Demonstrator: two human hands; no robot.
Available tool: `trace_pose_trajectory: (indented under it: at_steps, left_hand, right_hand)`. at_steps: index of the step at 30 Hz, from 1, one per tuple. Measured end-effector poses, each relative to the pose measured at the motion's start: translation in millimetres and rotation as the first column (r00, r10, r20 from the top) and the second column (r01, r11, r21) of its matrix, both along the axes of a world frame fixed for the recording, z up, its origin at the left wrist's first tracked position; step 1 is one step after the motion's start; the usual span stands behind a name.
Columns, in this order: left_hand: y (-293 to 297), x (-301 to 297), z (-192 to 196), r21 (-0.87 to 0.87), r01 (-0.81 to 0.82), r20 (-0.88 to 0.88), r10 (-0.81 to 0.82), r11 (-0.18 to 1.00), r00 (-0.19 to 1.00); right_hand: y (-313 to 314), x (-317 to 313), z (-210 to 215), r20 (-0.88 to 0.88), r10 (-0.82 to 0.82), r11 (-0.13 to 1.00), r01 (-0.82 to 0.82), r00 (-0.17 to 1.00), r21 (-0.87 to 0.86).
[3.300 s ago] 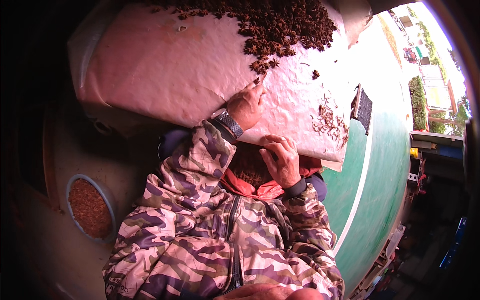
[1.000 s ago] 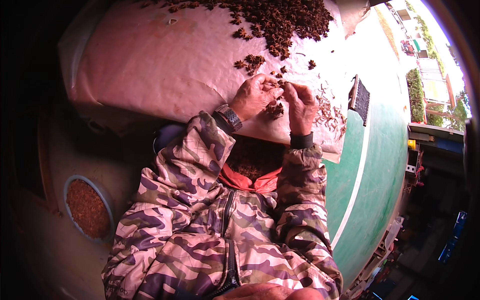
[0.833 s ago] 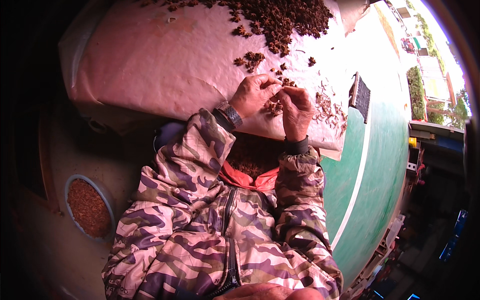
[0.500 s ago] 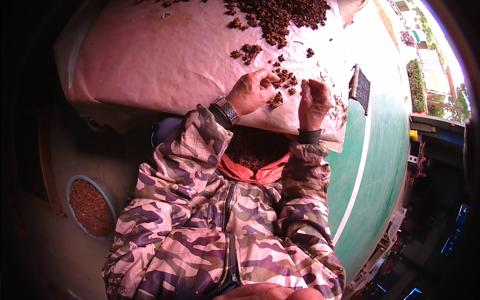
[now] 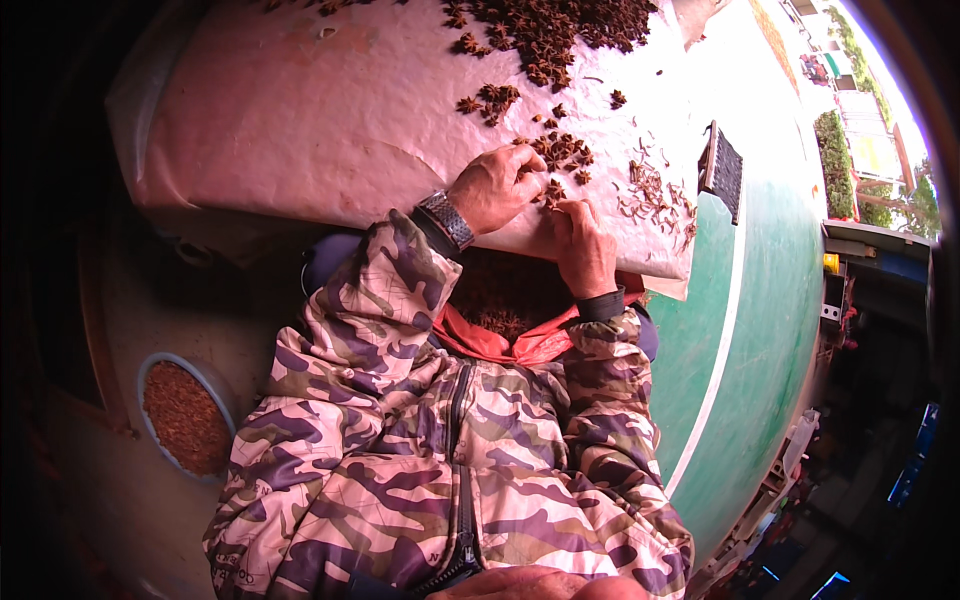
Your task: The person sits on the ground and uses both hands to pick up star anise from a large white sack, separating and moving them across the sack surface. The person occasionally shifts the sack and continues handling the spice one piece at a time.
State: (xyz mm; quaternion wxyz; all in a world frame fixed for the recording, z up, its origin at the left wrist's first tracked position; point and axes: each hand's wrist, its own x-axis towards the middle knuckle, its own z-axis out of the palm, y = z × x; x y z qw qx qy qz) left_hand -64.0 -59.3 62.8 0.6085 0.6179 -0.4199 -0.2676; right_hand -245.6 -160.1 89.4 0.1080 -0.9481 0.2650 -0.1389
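My left hand (image 5: pixel 497 190), with a watch on its wrist, bends its fingers over the near edge of a small cluster of brown star anise (image 5: pixel 564 150). Its fingertips are closed; what lies between them is hidden. Just right of it and nearer to me, my right hand (image 5: pixel 585 248) is at the front edge of the sheet-covered table (image 5: pixel 290 130). Thumb and fingers there are pinched together, and I cannot make out anything in them. Below both hands, a red bag (image 5: pixel 500 345) gapes open at my lap with dark star anise inside.
A big heap of star anise (image 5: pixel 560 35) covers the far part of the table, with a smaller clump (image 5: pixel 490 103) nearer. Thin curved stems (image 5: pixel 650 195) lie scattered at the right. A tub of brown bits (image 5: pixel 185 415) stands on the floor at left. A dark grid panel (image 5: pixel 722 172) is beyond the table's right side.
My right hand has moved left and toward me, from beside the stems to next to my left hand. The left hand has shifted slightly; the stems are now uncovered.
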Motion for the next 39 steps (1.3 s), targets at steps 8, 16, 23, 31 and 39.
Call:
trace_pose_trajectory:
  at_steps: [8,16,23,31,39]
  left_hand:
    - [6,-8,0,-0.031,0.063,0.328,-0.049,0.998,0.943]
    - [9,-16,1,-0.068,0.05,0.551,-0.005,0.996,0.835]
    - [10,-17,6,-0.138,0.105,0.168,-0.081,0.985,0.982]
    - [15,-12,17,-0.432,0.28,-0.77,-0.512,0.858,0.381]
    - [23,28,12,-0.138,-0.095,-0.901,-0.085,0.986,0.426]
  right_hand:
    - [3,7,4,-0.048,0.019,1.0,-0.019,0.999,0.005]
    - [3,2,2,0.14,0.031,0.996,-0.042,0.99,0.08]
    - [9,-1,4,0.29,-0.009,0.971,-0.062,0.957,0.232]
    - [14,10,18,0.314,-0.09,0.933,-0.031,0.945,0.359]
    - [-64,-21,9,0.1,-0.475,0.862,0.485,0.874,-0.146]
